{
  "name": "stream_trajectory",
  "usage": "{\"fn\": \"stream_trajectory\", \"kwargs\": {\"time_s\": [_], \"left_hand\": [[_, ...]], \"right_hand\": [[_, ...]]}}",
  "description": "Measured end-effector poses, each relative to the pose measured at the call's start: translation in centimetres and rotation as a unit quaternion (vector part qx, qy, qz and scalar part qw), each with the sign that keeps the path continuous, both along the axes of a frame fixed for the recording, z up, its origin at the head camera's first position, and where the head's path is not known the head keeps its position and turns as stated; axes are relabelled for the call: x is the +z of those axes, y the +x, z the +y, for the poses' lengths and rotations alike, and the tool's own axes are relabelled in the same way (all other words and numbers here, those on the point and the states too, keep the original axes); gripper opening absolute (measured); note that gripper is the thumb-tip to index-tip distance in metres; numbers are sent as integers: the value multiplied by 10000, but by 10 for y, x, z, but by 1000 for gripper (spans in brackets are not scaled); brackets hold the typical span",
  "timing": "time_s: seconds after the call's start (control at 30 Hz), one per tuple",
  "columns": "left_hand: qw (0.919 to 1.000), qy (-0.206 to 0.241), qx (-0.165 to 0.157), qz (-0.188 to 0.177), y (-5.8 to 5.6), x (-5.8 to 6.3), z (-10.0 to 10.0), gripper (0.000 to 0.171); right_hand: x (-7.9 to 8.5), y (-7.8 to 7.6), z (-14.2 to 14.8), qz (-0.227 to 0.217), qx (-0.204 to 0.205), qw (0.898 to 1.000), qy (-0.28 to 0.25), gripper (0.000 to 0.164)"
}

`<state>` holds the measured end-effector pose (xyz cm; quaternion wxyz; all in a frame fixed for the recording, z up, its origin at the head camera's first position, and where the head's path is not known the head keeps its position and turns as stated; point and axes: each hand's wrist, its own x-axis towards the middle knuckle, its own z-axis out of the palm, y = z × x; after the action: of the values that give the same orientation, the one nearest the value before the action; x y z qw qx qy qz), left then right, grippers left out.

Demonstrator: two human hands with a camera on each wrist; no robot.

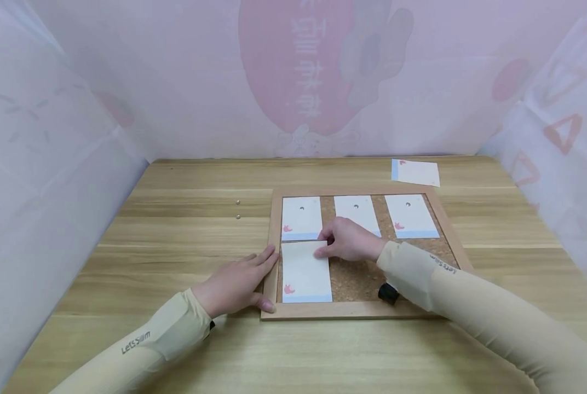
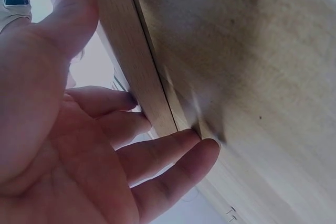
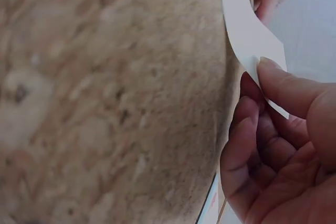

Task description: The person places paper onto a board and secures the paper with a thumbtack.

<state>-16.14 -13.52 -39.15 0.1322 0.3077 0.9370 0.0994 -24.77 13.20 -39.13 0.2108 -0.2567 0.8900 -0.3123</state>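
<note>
My right grip pinched the far right corner of the white paper card with a blue band, so most of the card lay leftward and nearward of that hold. The card was at the near left corner of the wood-framed cork board on the light wooden counter. I judged its long axis to run far to near, the band end pointing toward the board's near edge. My left grip, fingers extended, rested against the frame's left edge, farther from the pinched corner.

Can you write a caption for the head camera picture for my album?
The right hand pinches a paper card over the corkboard; left hand touches its frame.
</note>
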Motion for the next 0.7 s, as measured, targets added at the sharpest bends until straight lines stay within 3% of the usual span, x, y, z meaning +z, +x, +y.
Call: {"fn": "stream_trajectory", "kwargs": {"time_s": [0.33, 0.7], "left_hand": [[10000, -5, 35, -8, 0, 0, 1, 104], [10000, 4, 39, -49, 1, 0, 0, 103]], "right_hand": [[-4, 2, -6, 451, -240, 9977, 450, 13], [-2, 3, -11, 637, -431, 9938, 803, 15]]}}
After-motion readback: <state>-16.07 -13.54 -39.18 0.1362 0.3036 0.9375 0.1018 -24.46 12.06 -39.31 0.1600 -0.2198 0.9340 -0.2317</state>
